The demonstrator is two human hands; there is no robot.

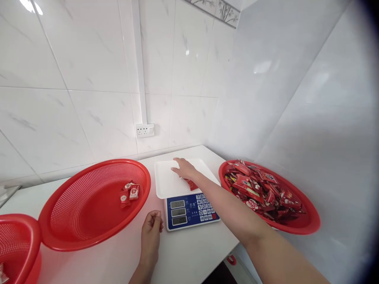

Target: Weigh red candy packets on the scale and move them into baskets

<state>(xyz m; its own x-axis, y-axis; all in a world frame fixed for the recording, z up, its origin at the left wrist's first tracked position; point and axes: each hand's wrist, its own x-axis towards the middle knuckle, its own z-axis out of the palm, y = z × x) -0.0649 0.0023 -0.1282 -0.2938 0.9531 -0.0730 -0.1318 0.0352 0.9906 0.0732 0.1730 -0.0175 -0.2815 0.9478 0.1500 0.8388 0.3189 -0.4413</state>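
My right hand (184, 169) reaches over the white weighing tray (166, 183) of a digital scale, its thumb and fingers apart. Beneath its wrist a red wrapped packet (191, 184) lies on the tray, partly hidden by the hand and forearm. The blue scale panel (192, 213) has small displays on its left and number keys on its right, some covered by my right forearm. My left hand (152, 225) rests by the scale's lower left corner, fingers curled in, with nothing showing in them.
A red perforated basket (59, 232) at the left holds a few red and white packets (130, 193). Part of another red basket (20, 225) shows at the far left. On the right, a red basket (314, 221) is heaped with packets (263, 189). Tiled walls stand behind the white table (183, 252).
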